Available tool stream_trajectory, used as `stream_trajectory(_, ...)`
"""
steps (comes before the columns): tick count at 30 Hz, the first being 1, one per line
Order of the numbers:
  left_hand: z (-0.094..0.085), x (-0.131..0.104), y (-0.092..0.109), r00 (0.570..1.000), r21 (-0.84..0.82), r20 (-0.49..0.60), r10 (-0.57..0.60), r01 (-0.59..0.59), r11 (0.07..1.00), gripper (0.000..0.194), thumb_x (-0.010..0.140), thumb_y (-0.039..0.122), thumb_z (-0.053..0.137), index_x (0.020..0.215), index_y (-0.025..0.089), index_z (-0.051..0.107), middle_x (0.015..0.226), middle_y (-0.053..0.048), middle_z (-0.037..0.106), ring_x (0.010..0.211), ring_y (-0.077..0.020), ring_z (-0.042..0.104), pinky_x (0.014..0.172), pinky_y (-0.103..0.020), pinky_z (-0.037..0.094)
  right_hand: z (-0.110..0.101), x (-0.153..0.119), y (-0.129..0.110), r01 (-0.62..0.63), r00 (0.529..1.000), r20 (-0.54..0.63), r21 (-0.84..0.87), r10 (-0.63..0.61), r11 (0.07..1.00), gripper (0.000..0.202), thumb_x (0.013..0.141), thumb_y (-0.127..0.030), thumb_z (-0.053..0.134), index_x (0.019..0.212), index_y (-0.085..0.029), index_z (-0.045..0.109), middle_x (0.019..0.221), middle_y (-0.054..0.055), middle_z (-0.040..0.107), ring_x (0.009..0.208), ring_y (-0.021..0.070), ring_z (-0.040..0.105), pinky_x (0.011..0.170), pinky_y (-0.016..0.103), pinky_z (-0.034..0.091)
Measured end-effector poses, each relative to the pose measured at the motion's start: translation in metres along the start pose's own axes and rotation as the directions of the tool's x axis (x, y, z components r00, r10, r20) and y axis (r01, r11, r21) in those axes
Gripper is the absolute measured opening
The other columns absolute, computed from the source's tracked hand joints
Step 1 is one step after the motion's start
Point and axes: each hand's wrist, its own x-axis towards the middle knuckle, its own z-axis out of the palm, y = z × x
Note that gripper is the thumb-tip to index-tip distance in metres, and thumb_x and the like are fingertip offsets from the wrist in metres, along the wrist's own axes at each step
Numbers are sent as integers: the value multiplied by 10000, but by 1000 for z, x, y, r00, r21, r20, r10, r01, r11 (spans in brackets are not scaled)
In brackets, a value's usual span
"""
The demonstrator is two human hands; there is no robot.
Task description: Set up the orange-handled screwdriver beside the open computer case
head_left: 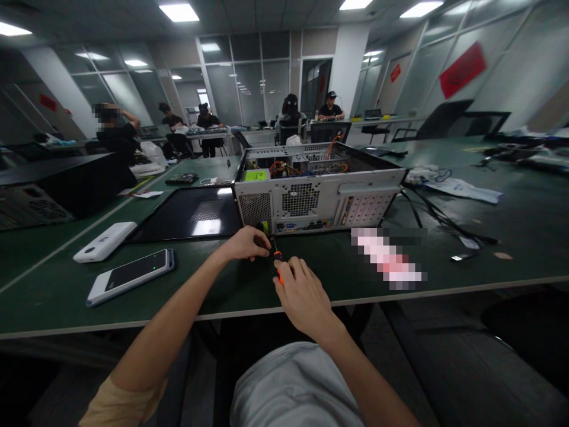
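My working surface is a green counter (249, 284) with a pale front edge, running across the frame. An open computer case (300, 198) rests at frame center, rear face toward me. A black panel (186, 210) lies flat at its left. At left, a white power bank (105, 242) lies above a white device (133, 277) with a dark screen. A black computer case (57, 184) stands at the left edge. Dark straps (440, 209) and crumpled plastic (462, 187) lie right of center. One item (386, 258), lower right of center, is pixelated and unidentifiable.
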Motion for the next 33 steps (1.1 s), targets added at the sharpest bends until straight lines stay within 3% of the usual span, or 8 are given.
stream_trajectory(5,0,0,0,1000,7,2,5,-5,1000,131,756,212,789,868,148,765,719,5,714,415,-58,535,431,-195,410,-2,1,0,-8,1000,-7,62,9,998,288,1058,-413,478,1210,-189,573,1086,109,639,988,276,628,851,420,550)
stream_trajectory(9,-1,0,-3,998,65,-26,52,-50,997,148,786,256,769,903,166,775,844,-27,765,456,-75,567,475,-225,460,3,1,1,-44,992,-111,137,59,990,243,1039,-354,519,1197,-175,566,1069,112,669,958,268,657,800,388,554)
stream_trajectory(12,-2,1,-4,982,201,-73,172,-154,967,108,799,274,757,870,199,787,869,-23,782,634,-129,671,624,-256,530,9,-1,4,-45,972,-215,225,95,973,180,1010,-320,569,1107,-170,591,981,94,692,892,245,672,766,358,553)
stream_trajectory(16,-3,-2,-1,955,315,-40,293,-266,911,115,811,317,760,869,226,799,899,-11,794,828,-172,717,803,-285,528,14,-4,8,26,951,-304,266,58,964,160,1008,-309,586,1061,-168,642,912,77,706,850,216,682,790,335,557)
stream_trajectory(20,-6,-5,3,949,355,-73,307,-263,897,133,818,338,759,865,220,796,909,-14,793,816,-170,708,786,-283,497,14,-5,9,73,941,-337,276,25,958,178,1007,-266,593,1104,-143,676,921,87,720,854,217,696,802,334,571)
stream_trajectory(24,-3,-6,8,964,463,-108,242,-167,870,194,821,389,751,767,203,749,781,-12,751,691,-153,644,643,-273,414,14,-6,9,111,933,-360,271,-7,956,199,996,-240,611,1143,-133,693,925,86,717,844,212,698,796,331,585)
stream_trajectory(29,4,-5,12,960,618,-120,251,-126,776,403,822,478,738,597,194,562,587,13,594,555,-121,483,563,-286,265,14,-6,10,121,954,-296,262,-40,957,254,985,-179,595,1213,-178,707,1023,94,695,918,203,682,848,328,597)
stream_trajectory(33,5,-6,14,951,642,-137,277,-128,756,413,830,460,725,592,202,507,572,21,548,548,-121,444,563,-292,239,10,-6,10,134,965,-254,264,-65,955,347,951,-97,588,1255,-207,714,1106,103,671,965,209,651,881,336,595)
